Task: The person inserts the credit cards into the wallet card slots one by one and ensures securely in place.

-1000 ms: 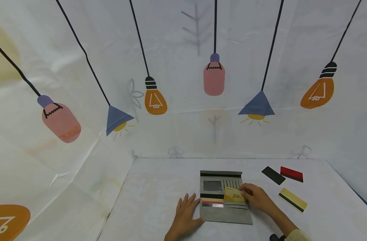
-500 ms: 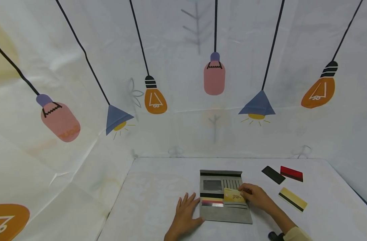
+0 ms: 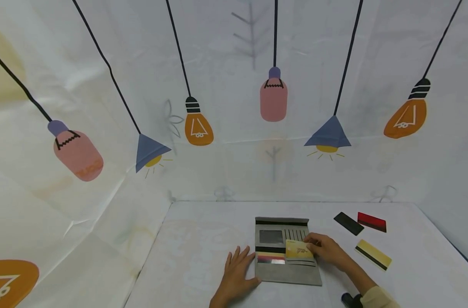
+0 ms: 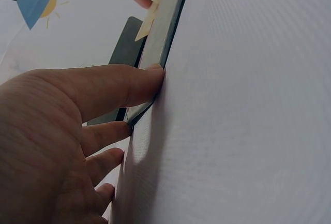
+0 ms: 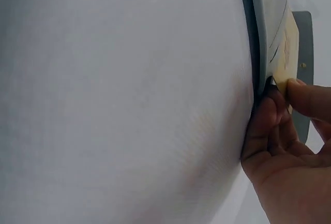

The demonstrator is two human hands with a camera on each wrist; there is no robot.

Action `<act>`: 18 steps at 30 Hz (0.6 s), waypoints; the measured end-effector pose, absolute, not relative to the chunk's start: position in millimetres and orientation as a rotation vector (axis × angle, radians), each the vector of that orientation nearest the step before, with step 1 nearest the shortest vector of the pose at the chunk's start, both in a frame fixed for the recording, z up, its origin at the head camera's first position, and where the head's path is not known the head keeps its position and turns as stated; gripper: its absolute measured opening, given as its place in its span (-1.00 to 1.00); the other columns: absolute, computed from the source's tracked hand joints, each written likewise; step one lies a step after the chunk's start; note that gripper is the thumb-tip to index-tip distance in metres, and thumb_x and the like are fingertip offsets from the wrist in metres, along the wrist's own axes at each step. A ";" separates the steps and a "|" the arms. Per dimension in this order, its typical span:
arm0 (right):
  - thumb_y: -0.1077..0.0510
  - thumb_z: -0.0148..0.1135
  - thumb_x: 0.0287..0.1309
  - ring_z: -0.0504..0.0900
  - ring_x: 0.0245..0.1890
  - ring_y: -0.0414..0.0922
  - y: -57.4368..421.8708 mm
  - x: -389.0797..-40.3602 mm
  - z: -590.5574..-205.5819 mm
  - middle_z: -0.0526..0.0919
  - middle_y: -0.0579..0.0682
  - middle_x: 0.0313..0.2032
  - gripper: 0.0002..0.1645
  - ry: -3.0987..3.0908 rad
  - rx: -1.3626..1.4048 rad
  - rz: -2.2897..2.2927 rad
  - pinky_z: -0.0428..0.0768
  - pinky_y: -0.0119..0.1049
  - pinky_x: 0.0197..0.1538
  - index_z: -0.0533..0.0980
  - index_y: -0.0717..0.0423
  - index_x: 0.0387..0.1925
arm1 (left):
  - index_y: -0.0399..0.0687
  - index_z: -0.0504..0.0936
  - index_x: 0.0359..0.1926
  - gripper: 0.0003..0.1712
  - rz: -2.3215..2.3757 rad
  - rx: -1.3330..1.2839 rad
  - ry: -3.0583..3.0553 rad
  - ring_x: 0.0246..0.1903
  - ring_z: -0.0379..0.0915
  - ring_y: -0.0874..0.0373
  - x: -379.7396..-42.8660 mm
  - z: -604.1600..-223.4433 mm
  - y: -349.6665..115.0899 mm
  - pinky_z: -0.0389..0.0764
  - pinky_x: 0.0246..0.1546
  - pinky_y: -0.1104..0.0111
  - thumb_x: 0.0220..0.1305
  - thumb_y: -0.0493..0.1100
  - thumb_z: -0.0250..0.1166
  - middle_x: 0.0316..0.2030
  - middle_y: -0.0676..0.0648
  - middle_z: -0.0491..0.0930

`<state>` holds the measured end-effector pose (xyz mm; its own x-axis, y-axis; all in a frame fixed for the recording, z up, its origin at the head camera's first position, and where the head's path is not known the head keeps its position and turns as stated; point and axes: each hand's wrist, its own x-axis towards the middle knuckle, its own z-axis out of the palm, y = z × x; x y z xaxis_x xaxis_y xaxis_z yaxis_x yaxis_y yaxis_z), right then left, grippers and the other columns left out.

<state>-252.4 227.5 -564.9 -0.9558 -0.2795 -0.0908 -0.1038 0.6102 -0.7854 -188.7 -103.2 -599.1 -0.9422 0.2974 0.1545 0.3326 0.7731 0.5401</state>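
A grey wallet [image 3: 287,276] lies unfolded on the white table, with slits and a dark window panel on its upper half. Several cards [image 3: 270,259] show as coloured strips in its lower left slots. My right hand [image 3: 328,251] pinches a gold card [image 3: 295,249] by its right end, over the wallet's right side. Whether the card's lower edge sits inside a slot cannot be told. My left hand [image 3: 236,273] has its fingers spread by the wallet's left edge. In the left wrist view its thumb [image 4: 139,81] rests on the wallet's near corner.
Right of the wallet lie a black card [image 3: 348,223], a red card [image 3: 372,222] and a yellow card [image 3: 373,255] with a dark stripe. A dark object [image 3: 351,300] is by the right sleeve. Behind the table hangs a white sheet [image 3: 234,171] printed with lamps.
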 end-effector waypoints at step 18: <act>0.06 0.12 0.23 0.50 -0.18 -0.16 223.5 -250.7 -563.7 0.60 0.02 -0.08 -0.79 2.689 -0.407 -1.268 0.52 -0.39 -0.27 0.57 -0.01 -0.15 | 0.18 0.39 0.25 -0.23 -0.916 -0.512 -2.902 0.40 -0.03 -0.15 -187.6 -600.7 -103.4 -0.15 0.33 -0.17 -0.03 0.17 0.35 0.35 -0.02 0.25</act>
